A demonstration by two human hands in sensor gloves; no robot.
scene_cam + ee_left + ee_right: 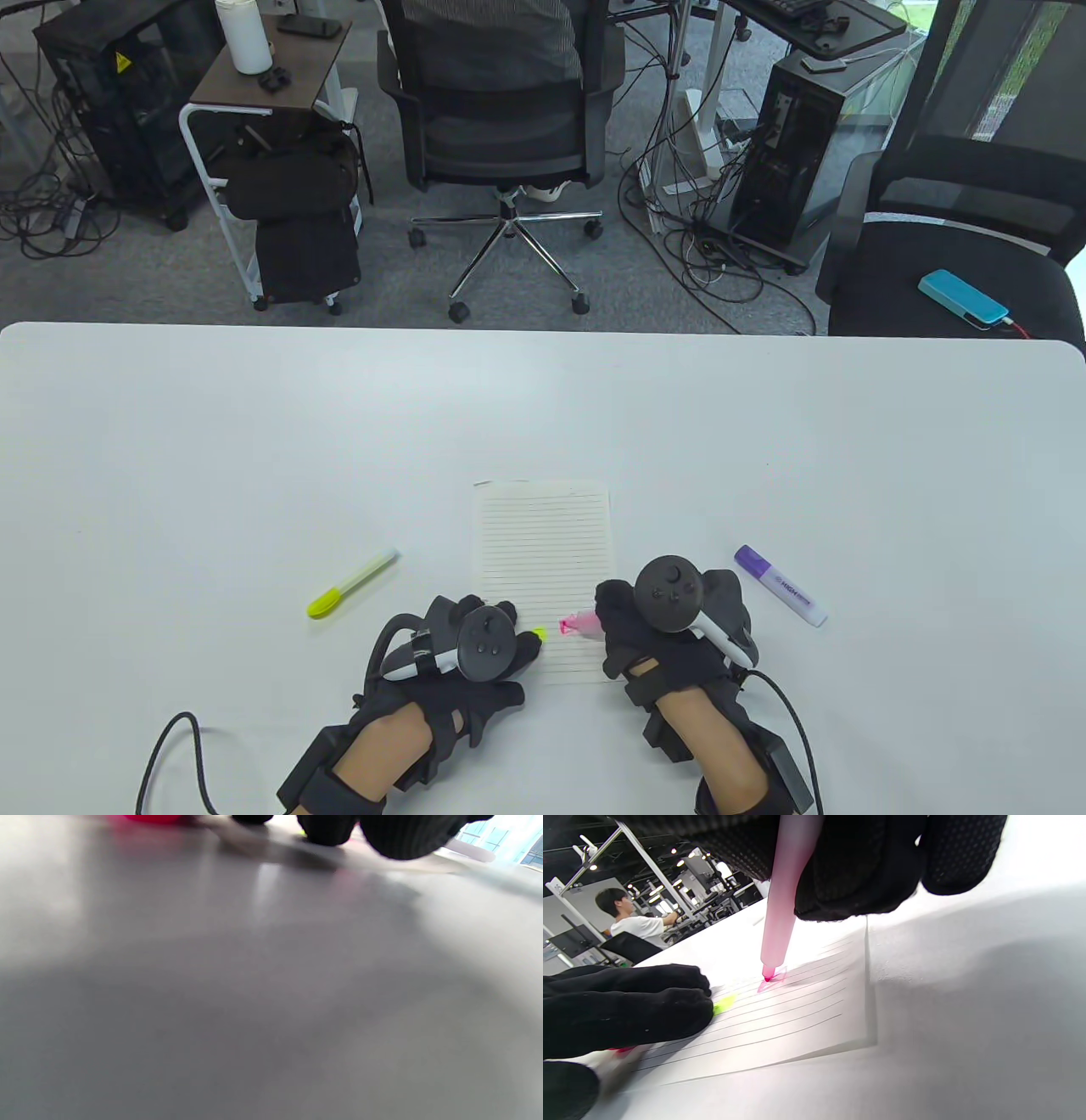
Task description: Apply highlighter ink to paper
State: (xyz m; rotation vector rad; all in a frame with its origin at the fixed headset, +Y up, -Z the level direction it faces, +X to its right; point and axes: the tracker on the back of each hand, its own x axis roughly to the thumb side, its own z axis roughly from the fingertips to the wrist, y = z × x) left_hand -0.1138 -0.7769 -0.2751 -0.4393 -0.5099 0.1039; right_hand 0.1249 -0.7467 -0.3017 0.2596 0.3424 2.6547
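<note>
A lined sheet of paper (543,543) lies on the white table (254,441), near its front edge. My right hand (662,628) grips a pink highlighter (780,899) with its uncapped tip down on the paper (797,1014), where a short pink mark (772,982) shows. In the table view the pink highlighter (581,626) sticks out to the left of that hand. My left hand (484,641) lies with its fingers (628,1005) flat on the sheet's lower left part, beside a yellow-green mark (723,1004). A small red thing (619,1050) peeks from under that hand, too blurred to name.
A capped yellow highlighter (352,583) lies left of the paper. A purple highlighter (780,586) lies to the right of my right hand. Glove cables trail off the table's front edge. Office chairs and computers stand beyond the far edge.
</note>
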